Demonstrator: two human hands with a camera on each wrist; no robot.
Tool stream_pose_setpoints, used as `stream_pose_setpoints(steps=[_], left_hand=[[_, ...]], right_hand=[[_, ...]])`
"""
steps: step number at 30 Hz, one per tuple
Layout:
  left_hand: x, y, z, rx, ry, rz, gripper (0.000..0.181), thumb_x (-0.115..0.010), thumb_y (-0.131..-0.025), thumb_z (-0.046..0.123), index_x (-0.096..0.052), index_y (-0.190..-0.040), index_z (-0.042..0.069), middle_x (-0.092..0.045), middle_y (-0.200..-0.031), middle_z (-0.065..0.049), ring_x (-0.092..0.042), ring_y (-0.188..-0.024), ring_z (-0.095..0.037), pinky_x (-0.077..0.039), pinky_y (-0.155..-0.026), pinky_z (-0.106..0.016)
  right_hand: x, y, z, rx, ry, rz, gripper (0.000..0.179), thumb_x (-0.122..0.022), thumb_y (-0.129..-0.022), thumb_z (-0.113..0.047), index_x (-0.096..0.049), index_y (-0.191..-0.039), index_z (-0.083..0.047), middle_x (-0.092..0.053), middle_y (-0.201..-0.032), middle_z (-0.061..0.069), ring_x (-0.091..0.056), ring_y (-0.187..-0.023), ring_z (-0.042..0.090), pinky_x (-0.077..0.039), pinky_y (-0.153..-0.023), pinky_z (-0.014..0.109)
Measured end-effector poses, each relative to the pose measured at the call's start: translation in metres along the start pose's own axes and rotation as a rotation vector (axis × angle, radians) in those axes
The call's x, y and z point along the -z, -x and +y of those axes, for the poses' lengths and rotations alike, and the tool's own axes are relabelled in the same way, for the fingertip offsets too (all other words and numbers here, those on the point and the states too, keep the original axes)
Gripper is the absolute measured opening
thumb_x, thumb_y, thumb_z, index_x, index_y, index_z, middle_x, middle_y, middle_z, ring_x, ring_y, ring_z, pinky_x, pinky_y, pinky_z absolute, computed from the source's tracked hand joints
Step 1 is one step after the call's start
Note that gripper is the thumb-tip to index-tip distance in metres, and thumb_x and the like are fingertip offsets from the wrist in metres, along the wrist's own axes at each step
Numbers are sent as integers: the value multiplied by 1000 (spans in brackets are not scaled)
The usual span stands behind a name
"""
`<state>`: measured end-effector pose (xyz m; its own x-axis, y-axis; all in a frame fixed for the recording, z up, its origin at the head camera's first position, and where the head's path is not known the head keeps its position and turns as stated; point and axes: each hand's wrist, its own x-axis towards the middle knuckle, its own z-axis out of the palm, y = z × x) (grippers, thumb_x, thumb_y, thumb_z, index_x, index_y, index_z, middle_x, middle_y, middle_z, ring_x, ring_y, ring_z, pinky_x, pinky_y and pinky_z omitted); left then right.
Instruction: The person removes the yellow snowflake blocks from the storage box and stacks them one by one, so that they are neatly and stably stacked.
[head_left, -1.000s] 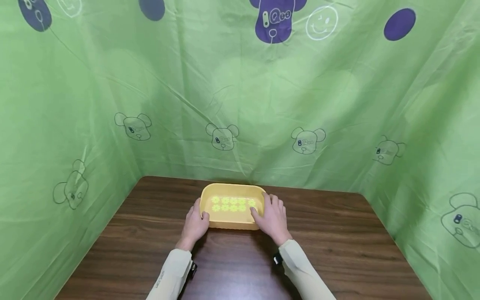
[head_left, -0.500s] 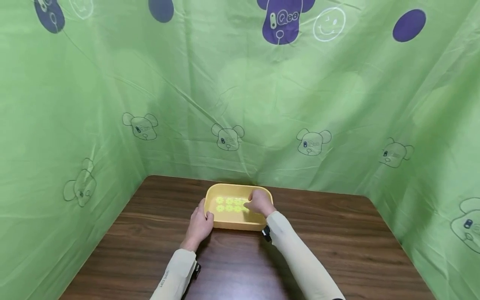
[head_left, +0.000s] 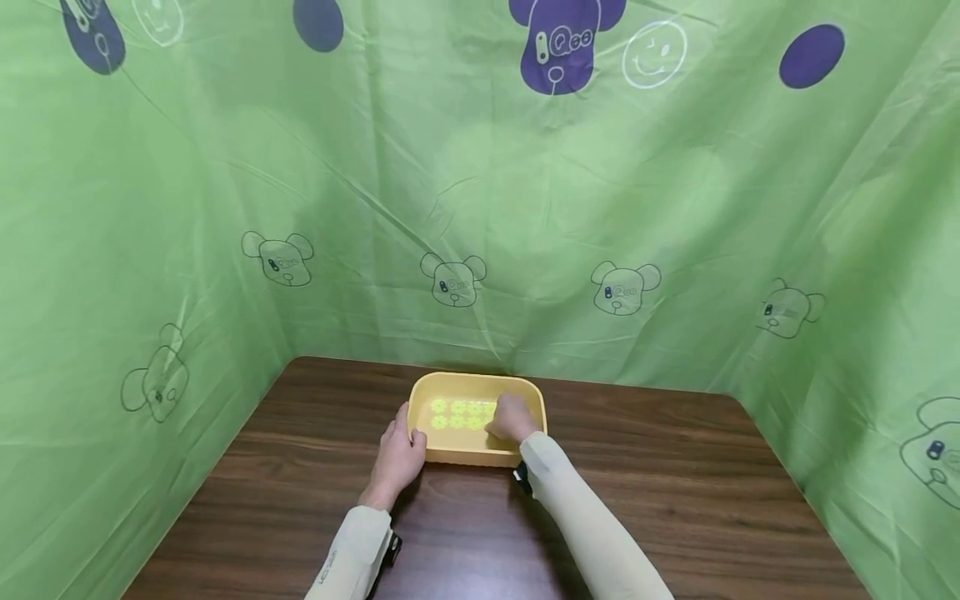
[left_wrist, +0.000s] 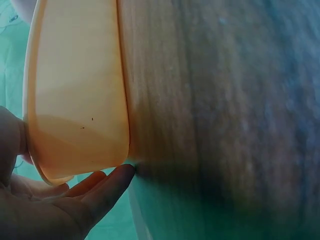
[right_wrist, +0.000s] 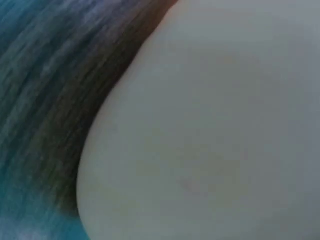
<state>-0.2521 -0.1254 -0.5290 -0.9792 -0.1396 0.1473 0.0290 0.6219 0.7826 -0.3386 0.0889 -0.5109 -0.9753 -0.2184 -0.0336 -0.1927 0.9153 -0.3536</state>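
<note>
A yellow plastic basin [head_left: 465,457] stands near the far edge of the table. Bright yellow flower shapes [head_left: 457,415] lie in two rows on its floor, the right end of the rows covered by my right hand. My left hand [head_left: 399,458] grips the basin's left side. The left wrist view shows the thumb at the rim and fingers spread along the outer wall [left_wrist: 80,90]. Inside the basin, toward its right end, my right hand [head_left: 512,418] reaches down with bent fingers; its fingertips are hidden, and I cannot tell whether they hold anything.
Dark wood-grain table [head_left: 675,483] lies around the basin. Green printed cloth [head_left: 540,333] hangs close behind the far edge and along both sides. A cream sleeve [right_wrist: 200,125] fills most of the right wrist view.
My right hand has let go of the basin's right rim and moved inside, down over the right end of the flower shapes. The left hand keeps its grip.
</note>
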Motion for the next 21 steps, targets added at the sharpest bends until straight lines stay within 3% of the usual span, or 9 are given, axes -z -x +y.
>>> stream_pose_setpoints(steps=[6, 14, 21], left_hand=[[-2, -1, 2, -1, -16, 4, 62, -45, -98, 13, -30, -156, -4, -49, -145, -34, -51, -132, -47, -43, -107, -57], [-2, -2, 3, 5, -29, 12, 62, -45, -98, 14, -30, -156, -3, -50, -144, -34, -52, -131, -47, -45, -106, -57], [-2, -2, -1, -9, -40, 19, 63, -46, -97, 14, -31, -155, -4, -52, -141, -35, -54, -129, -48, -46, -104, -57]], right_hand=[[-2, -1, 2, -19, -16, 12, 46, -82, -78, -17, -42, -57, -15, -43, -59, -1, -46, -59, 18, -42, -56, 30], [-1, 6, -4, -40, -54, 58, 25, -81, -79, -12, -57, -78, -7, -55, -70, 5, -52, -63, 21, -47, -58, 34], [10, 16, -4, 47, -94, 130, 14, -65, -78, 5, -57, -82, -6, -55, -71, 6, -47, -61, 19, -41, -54, 32]])
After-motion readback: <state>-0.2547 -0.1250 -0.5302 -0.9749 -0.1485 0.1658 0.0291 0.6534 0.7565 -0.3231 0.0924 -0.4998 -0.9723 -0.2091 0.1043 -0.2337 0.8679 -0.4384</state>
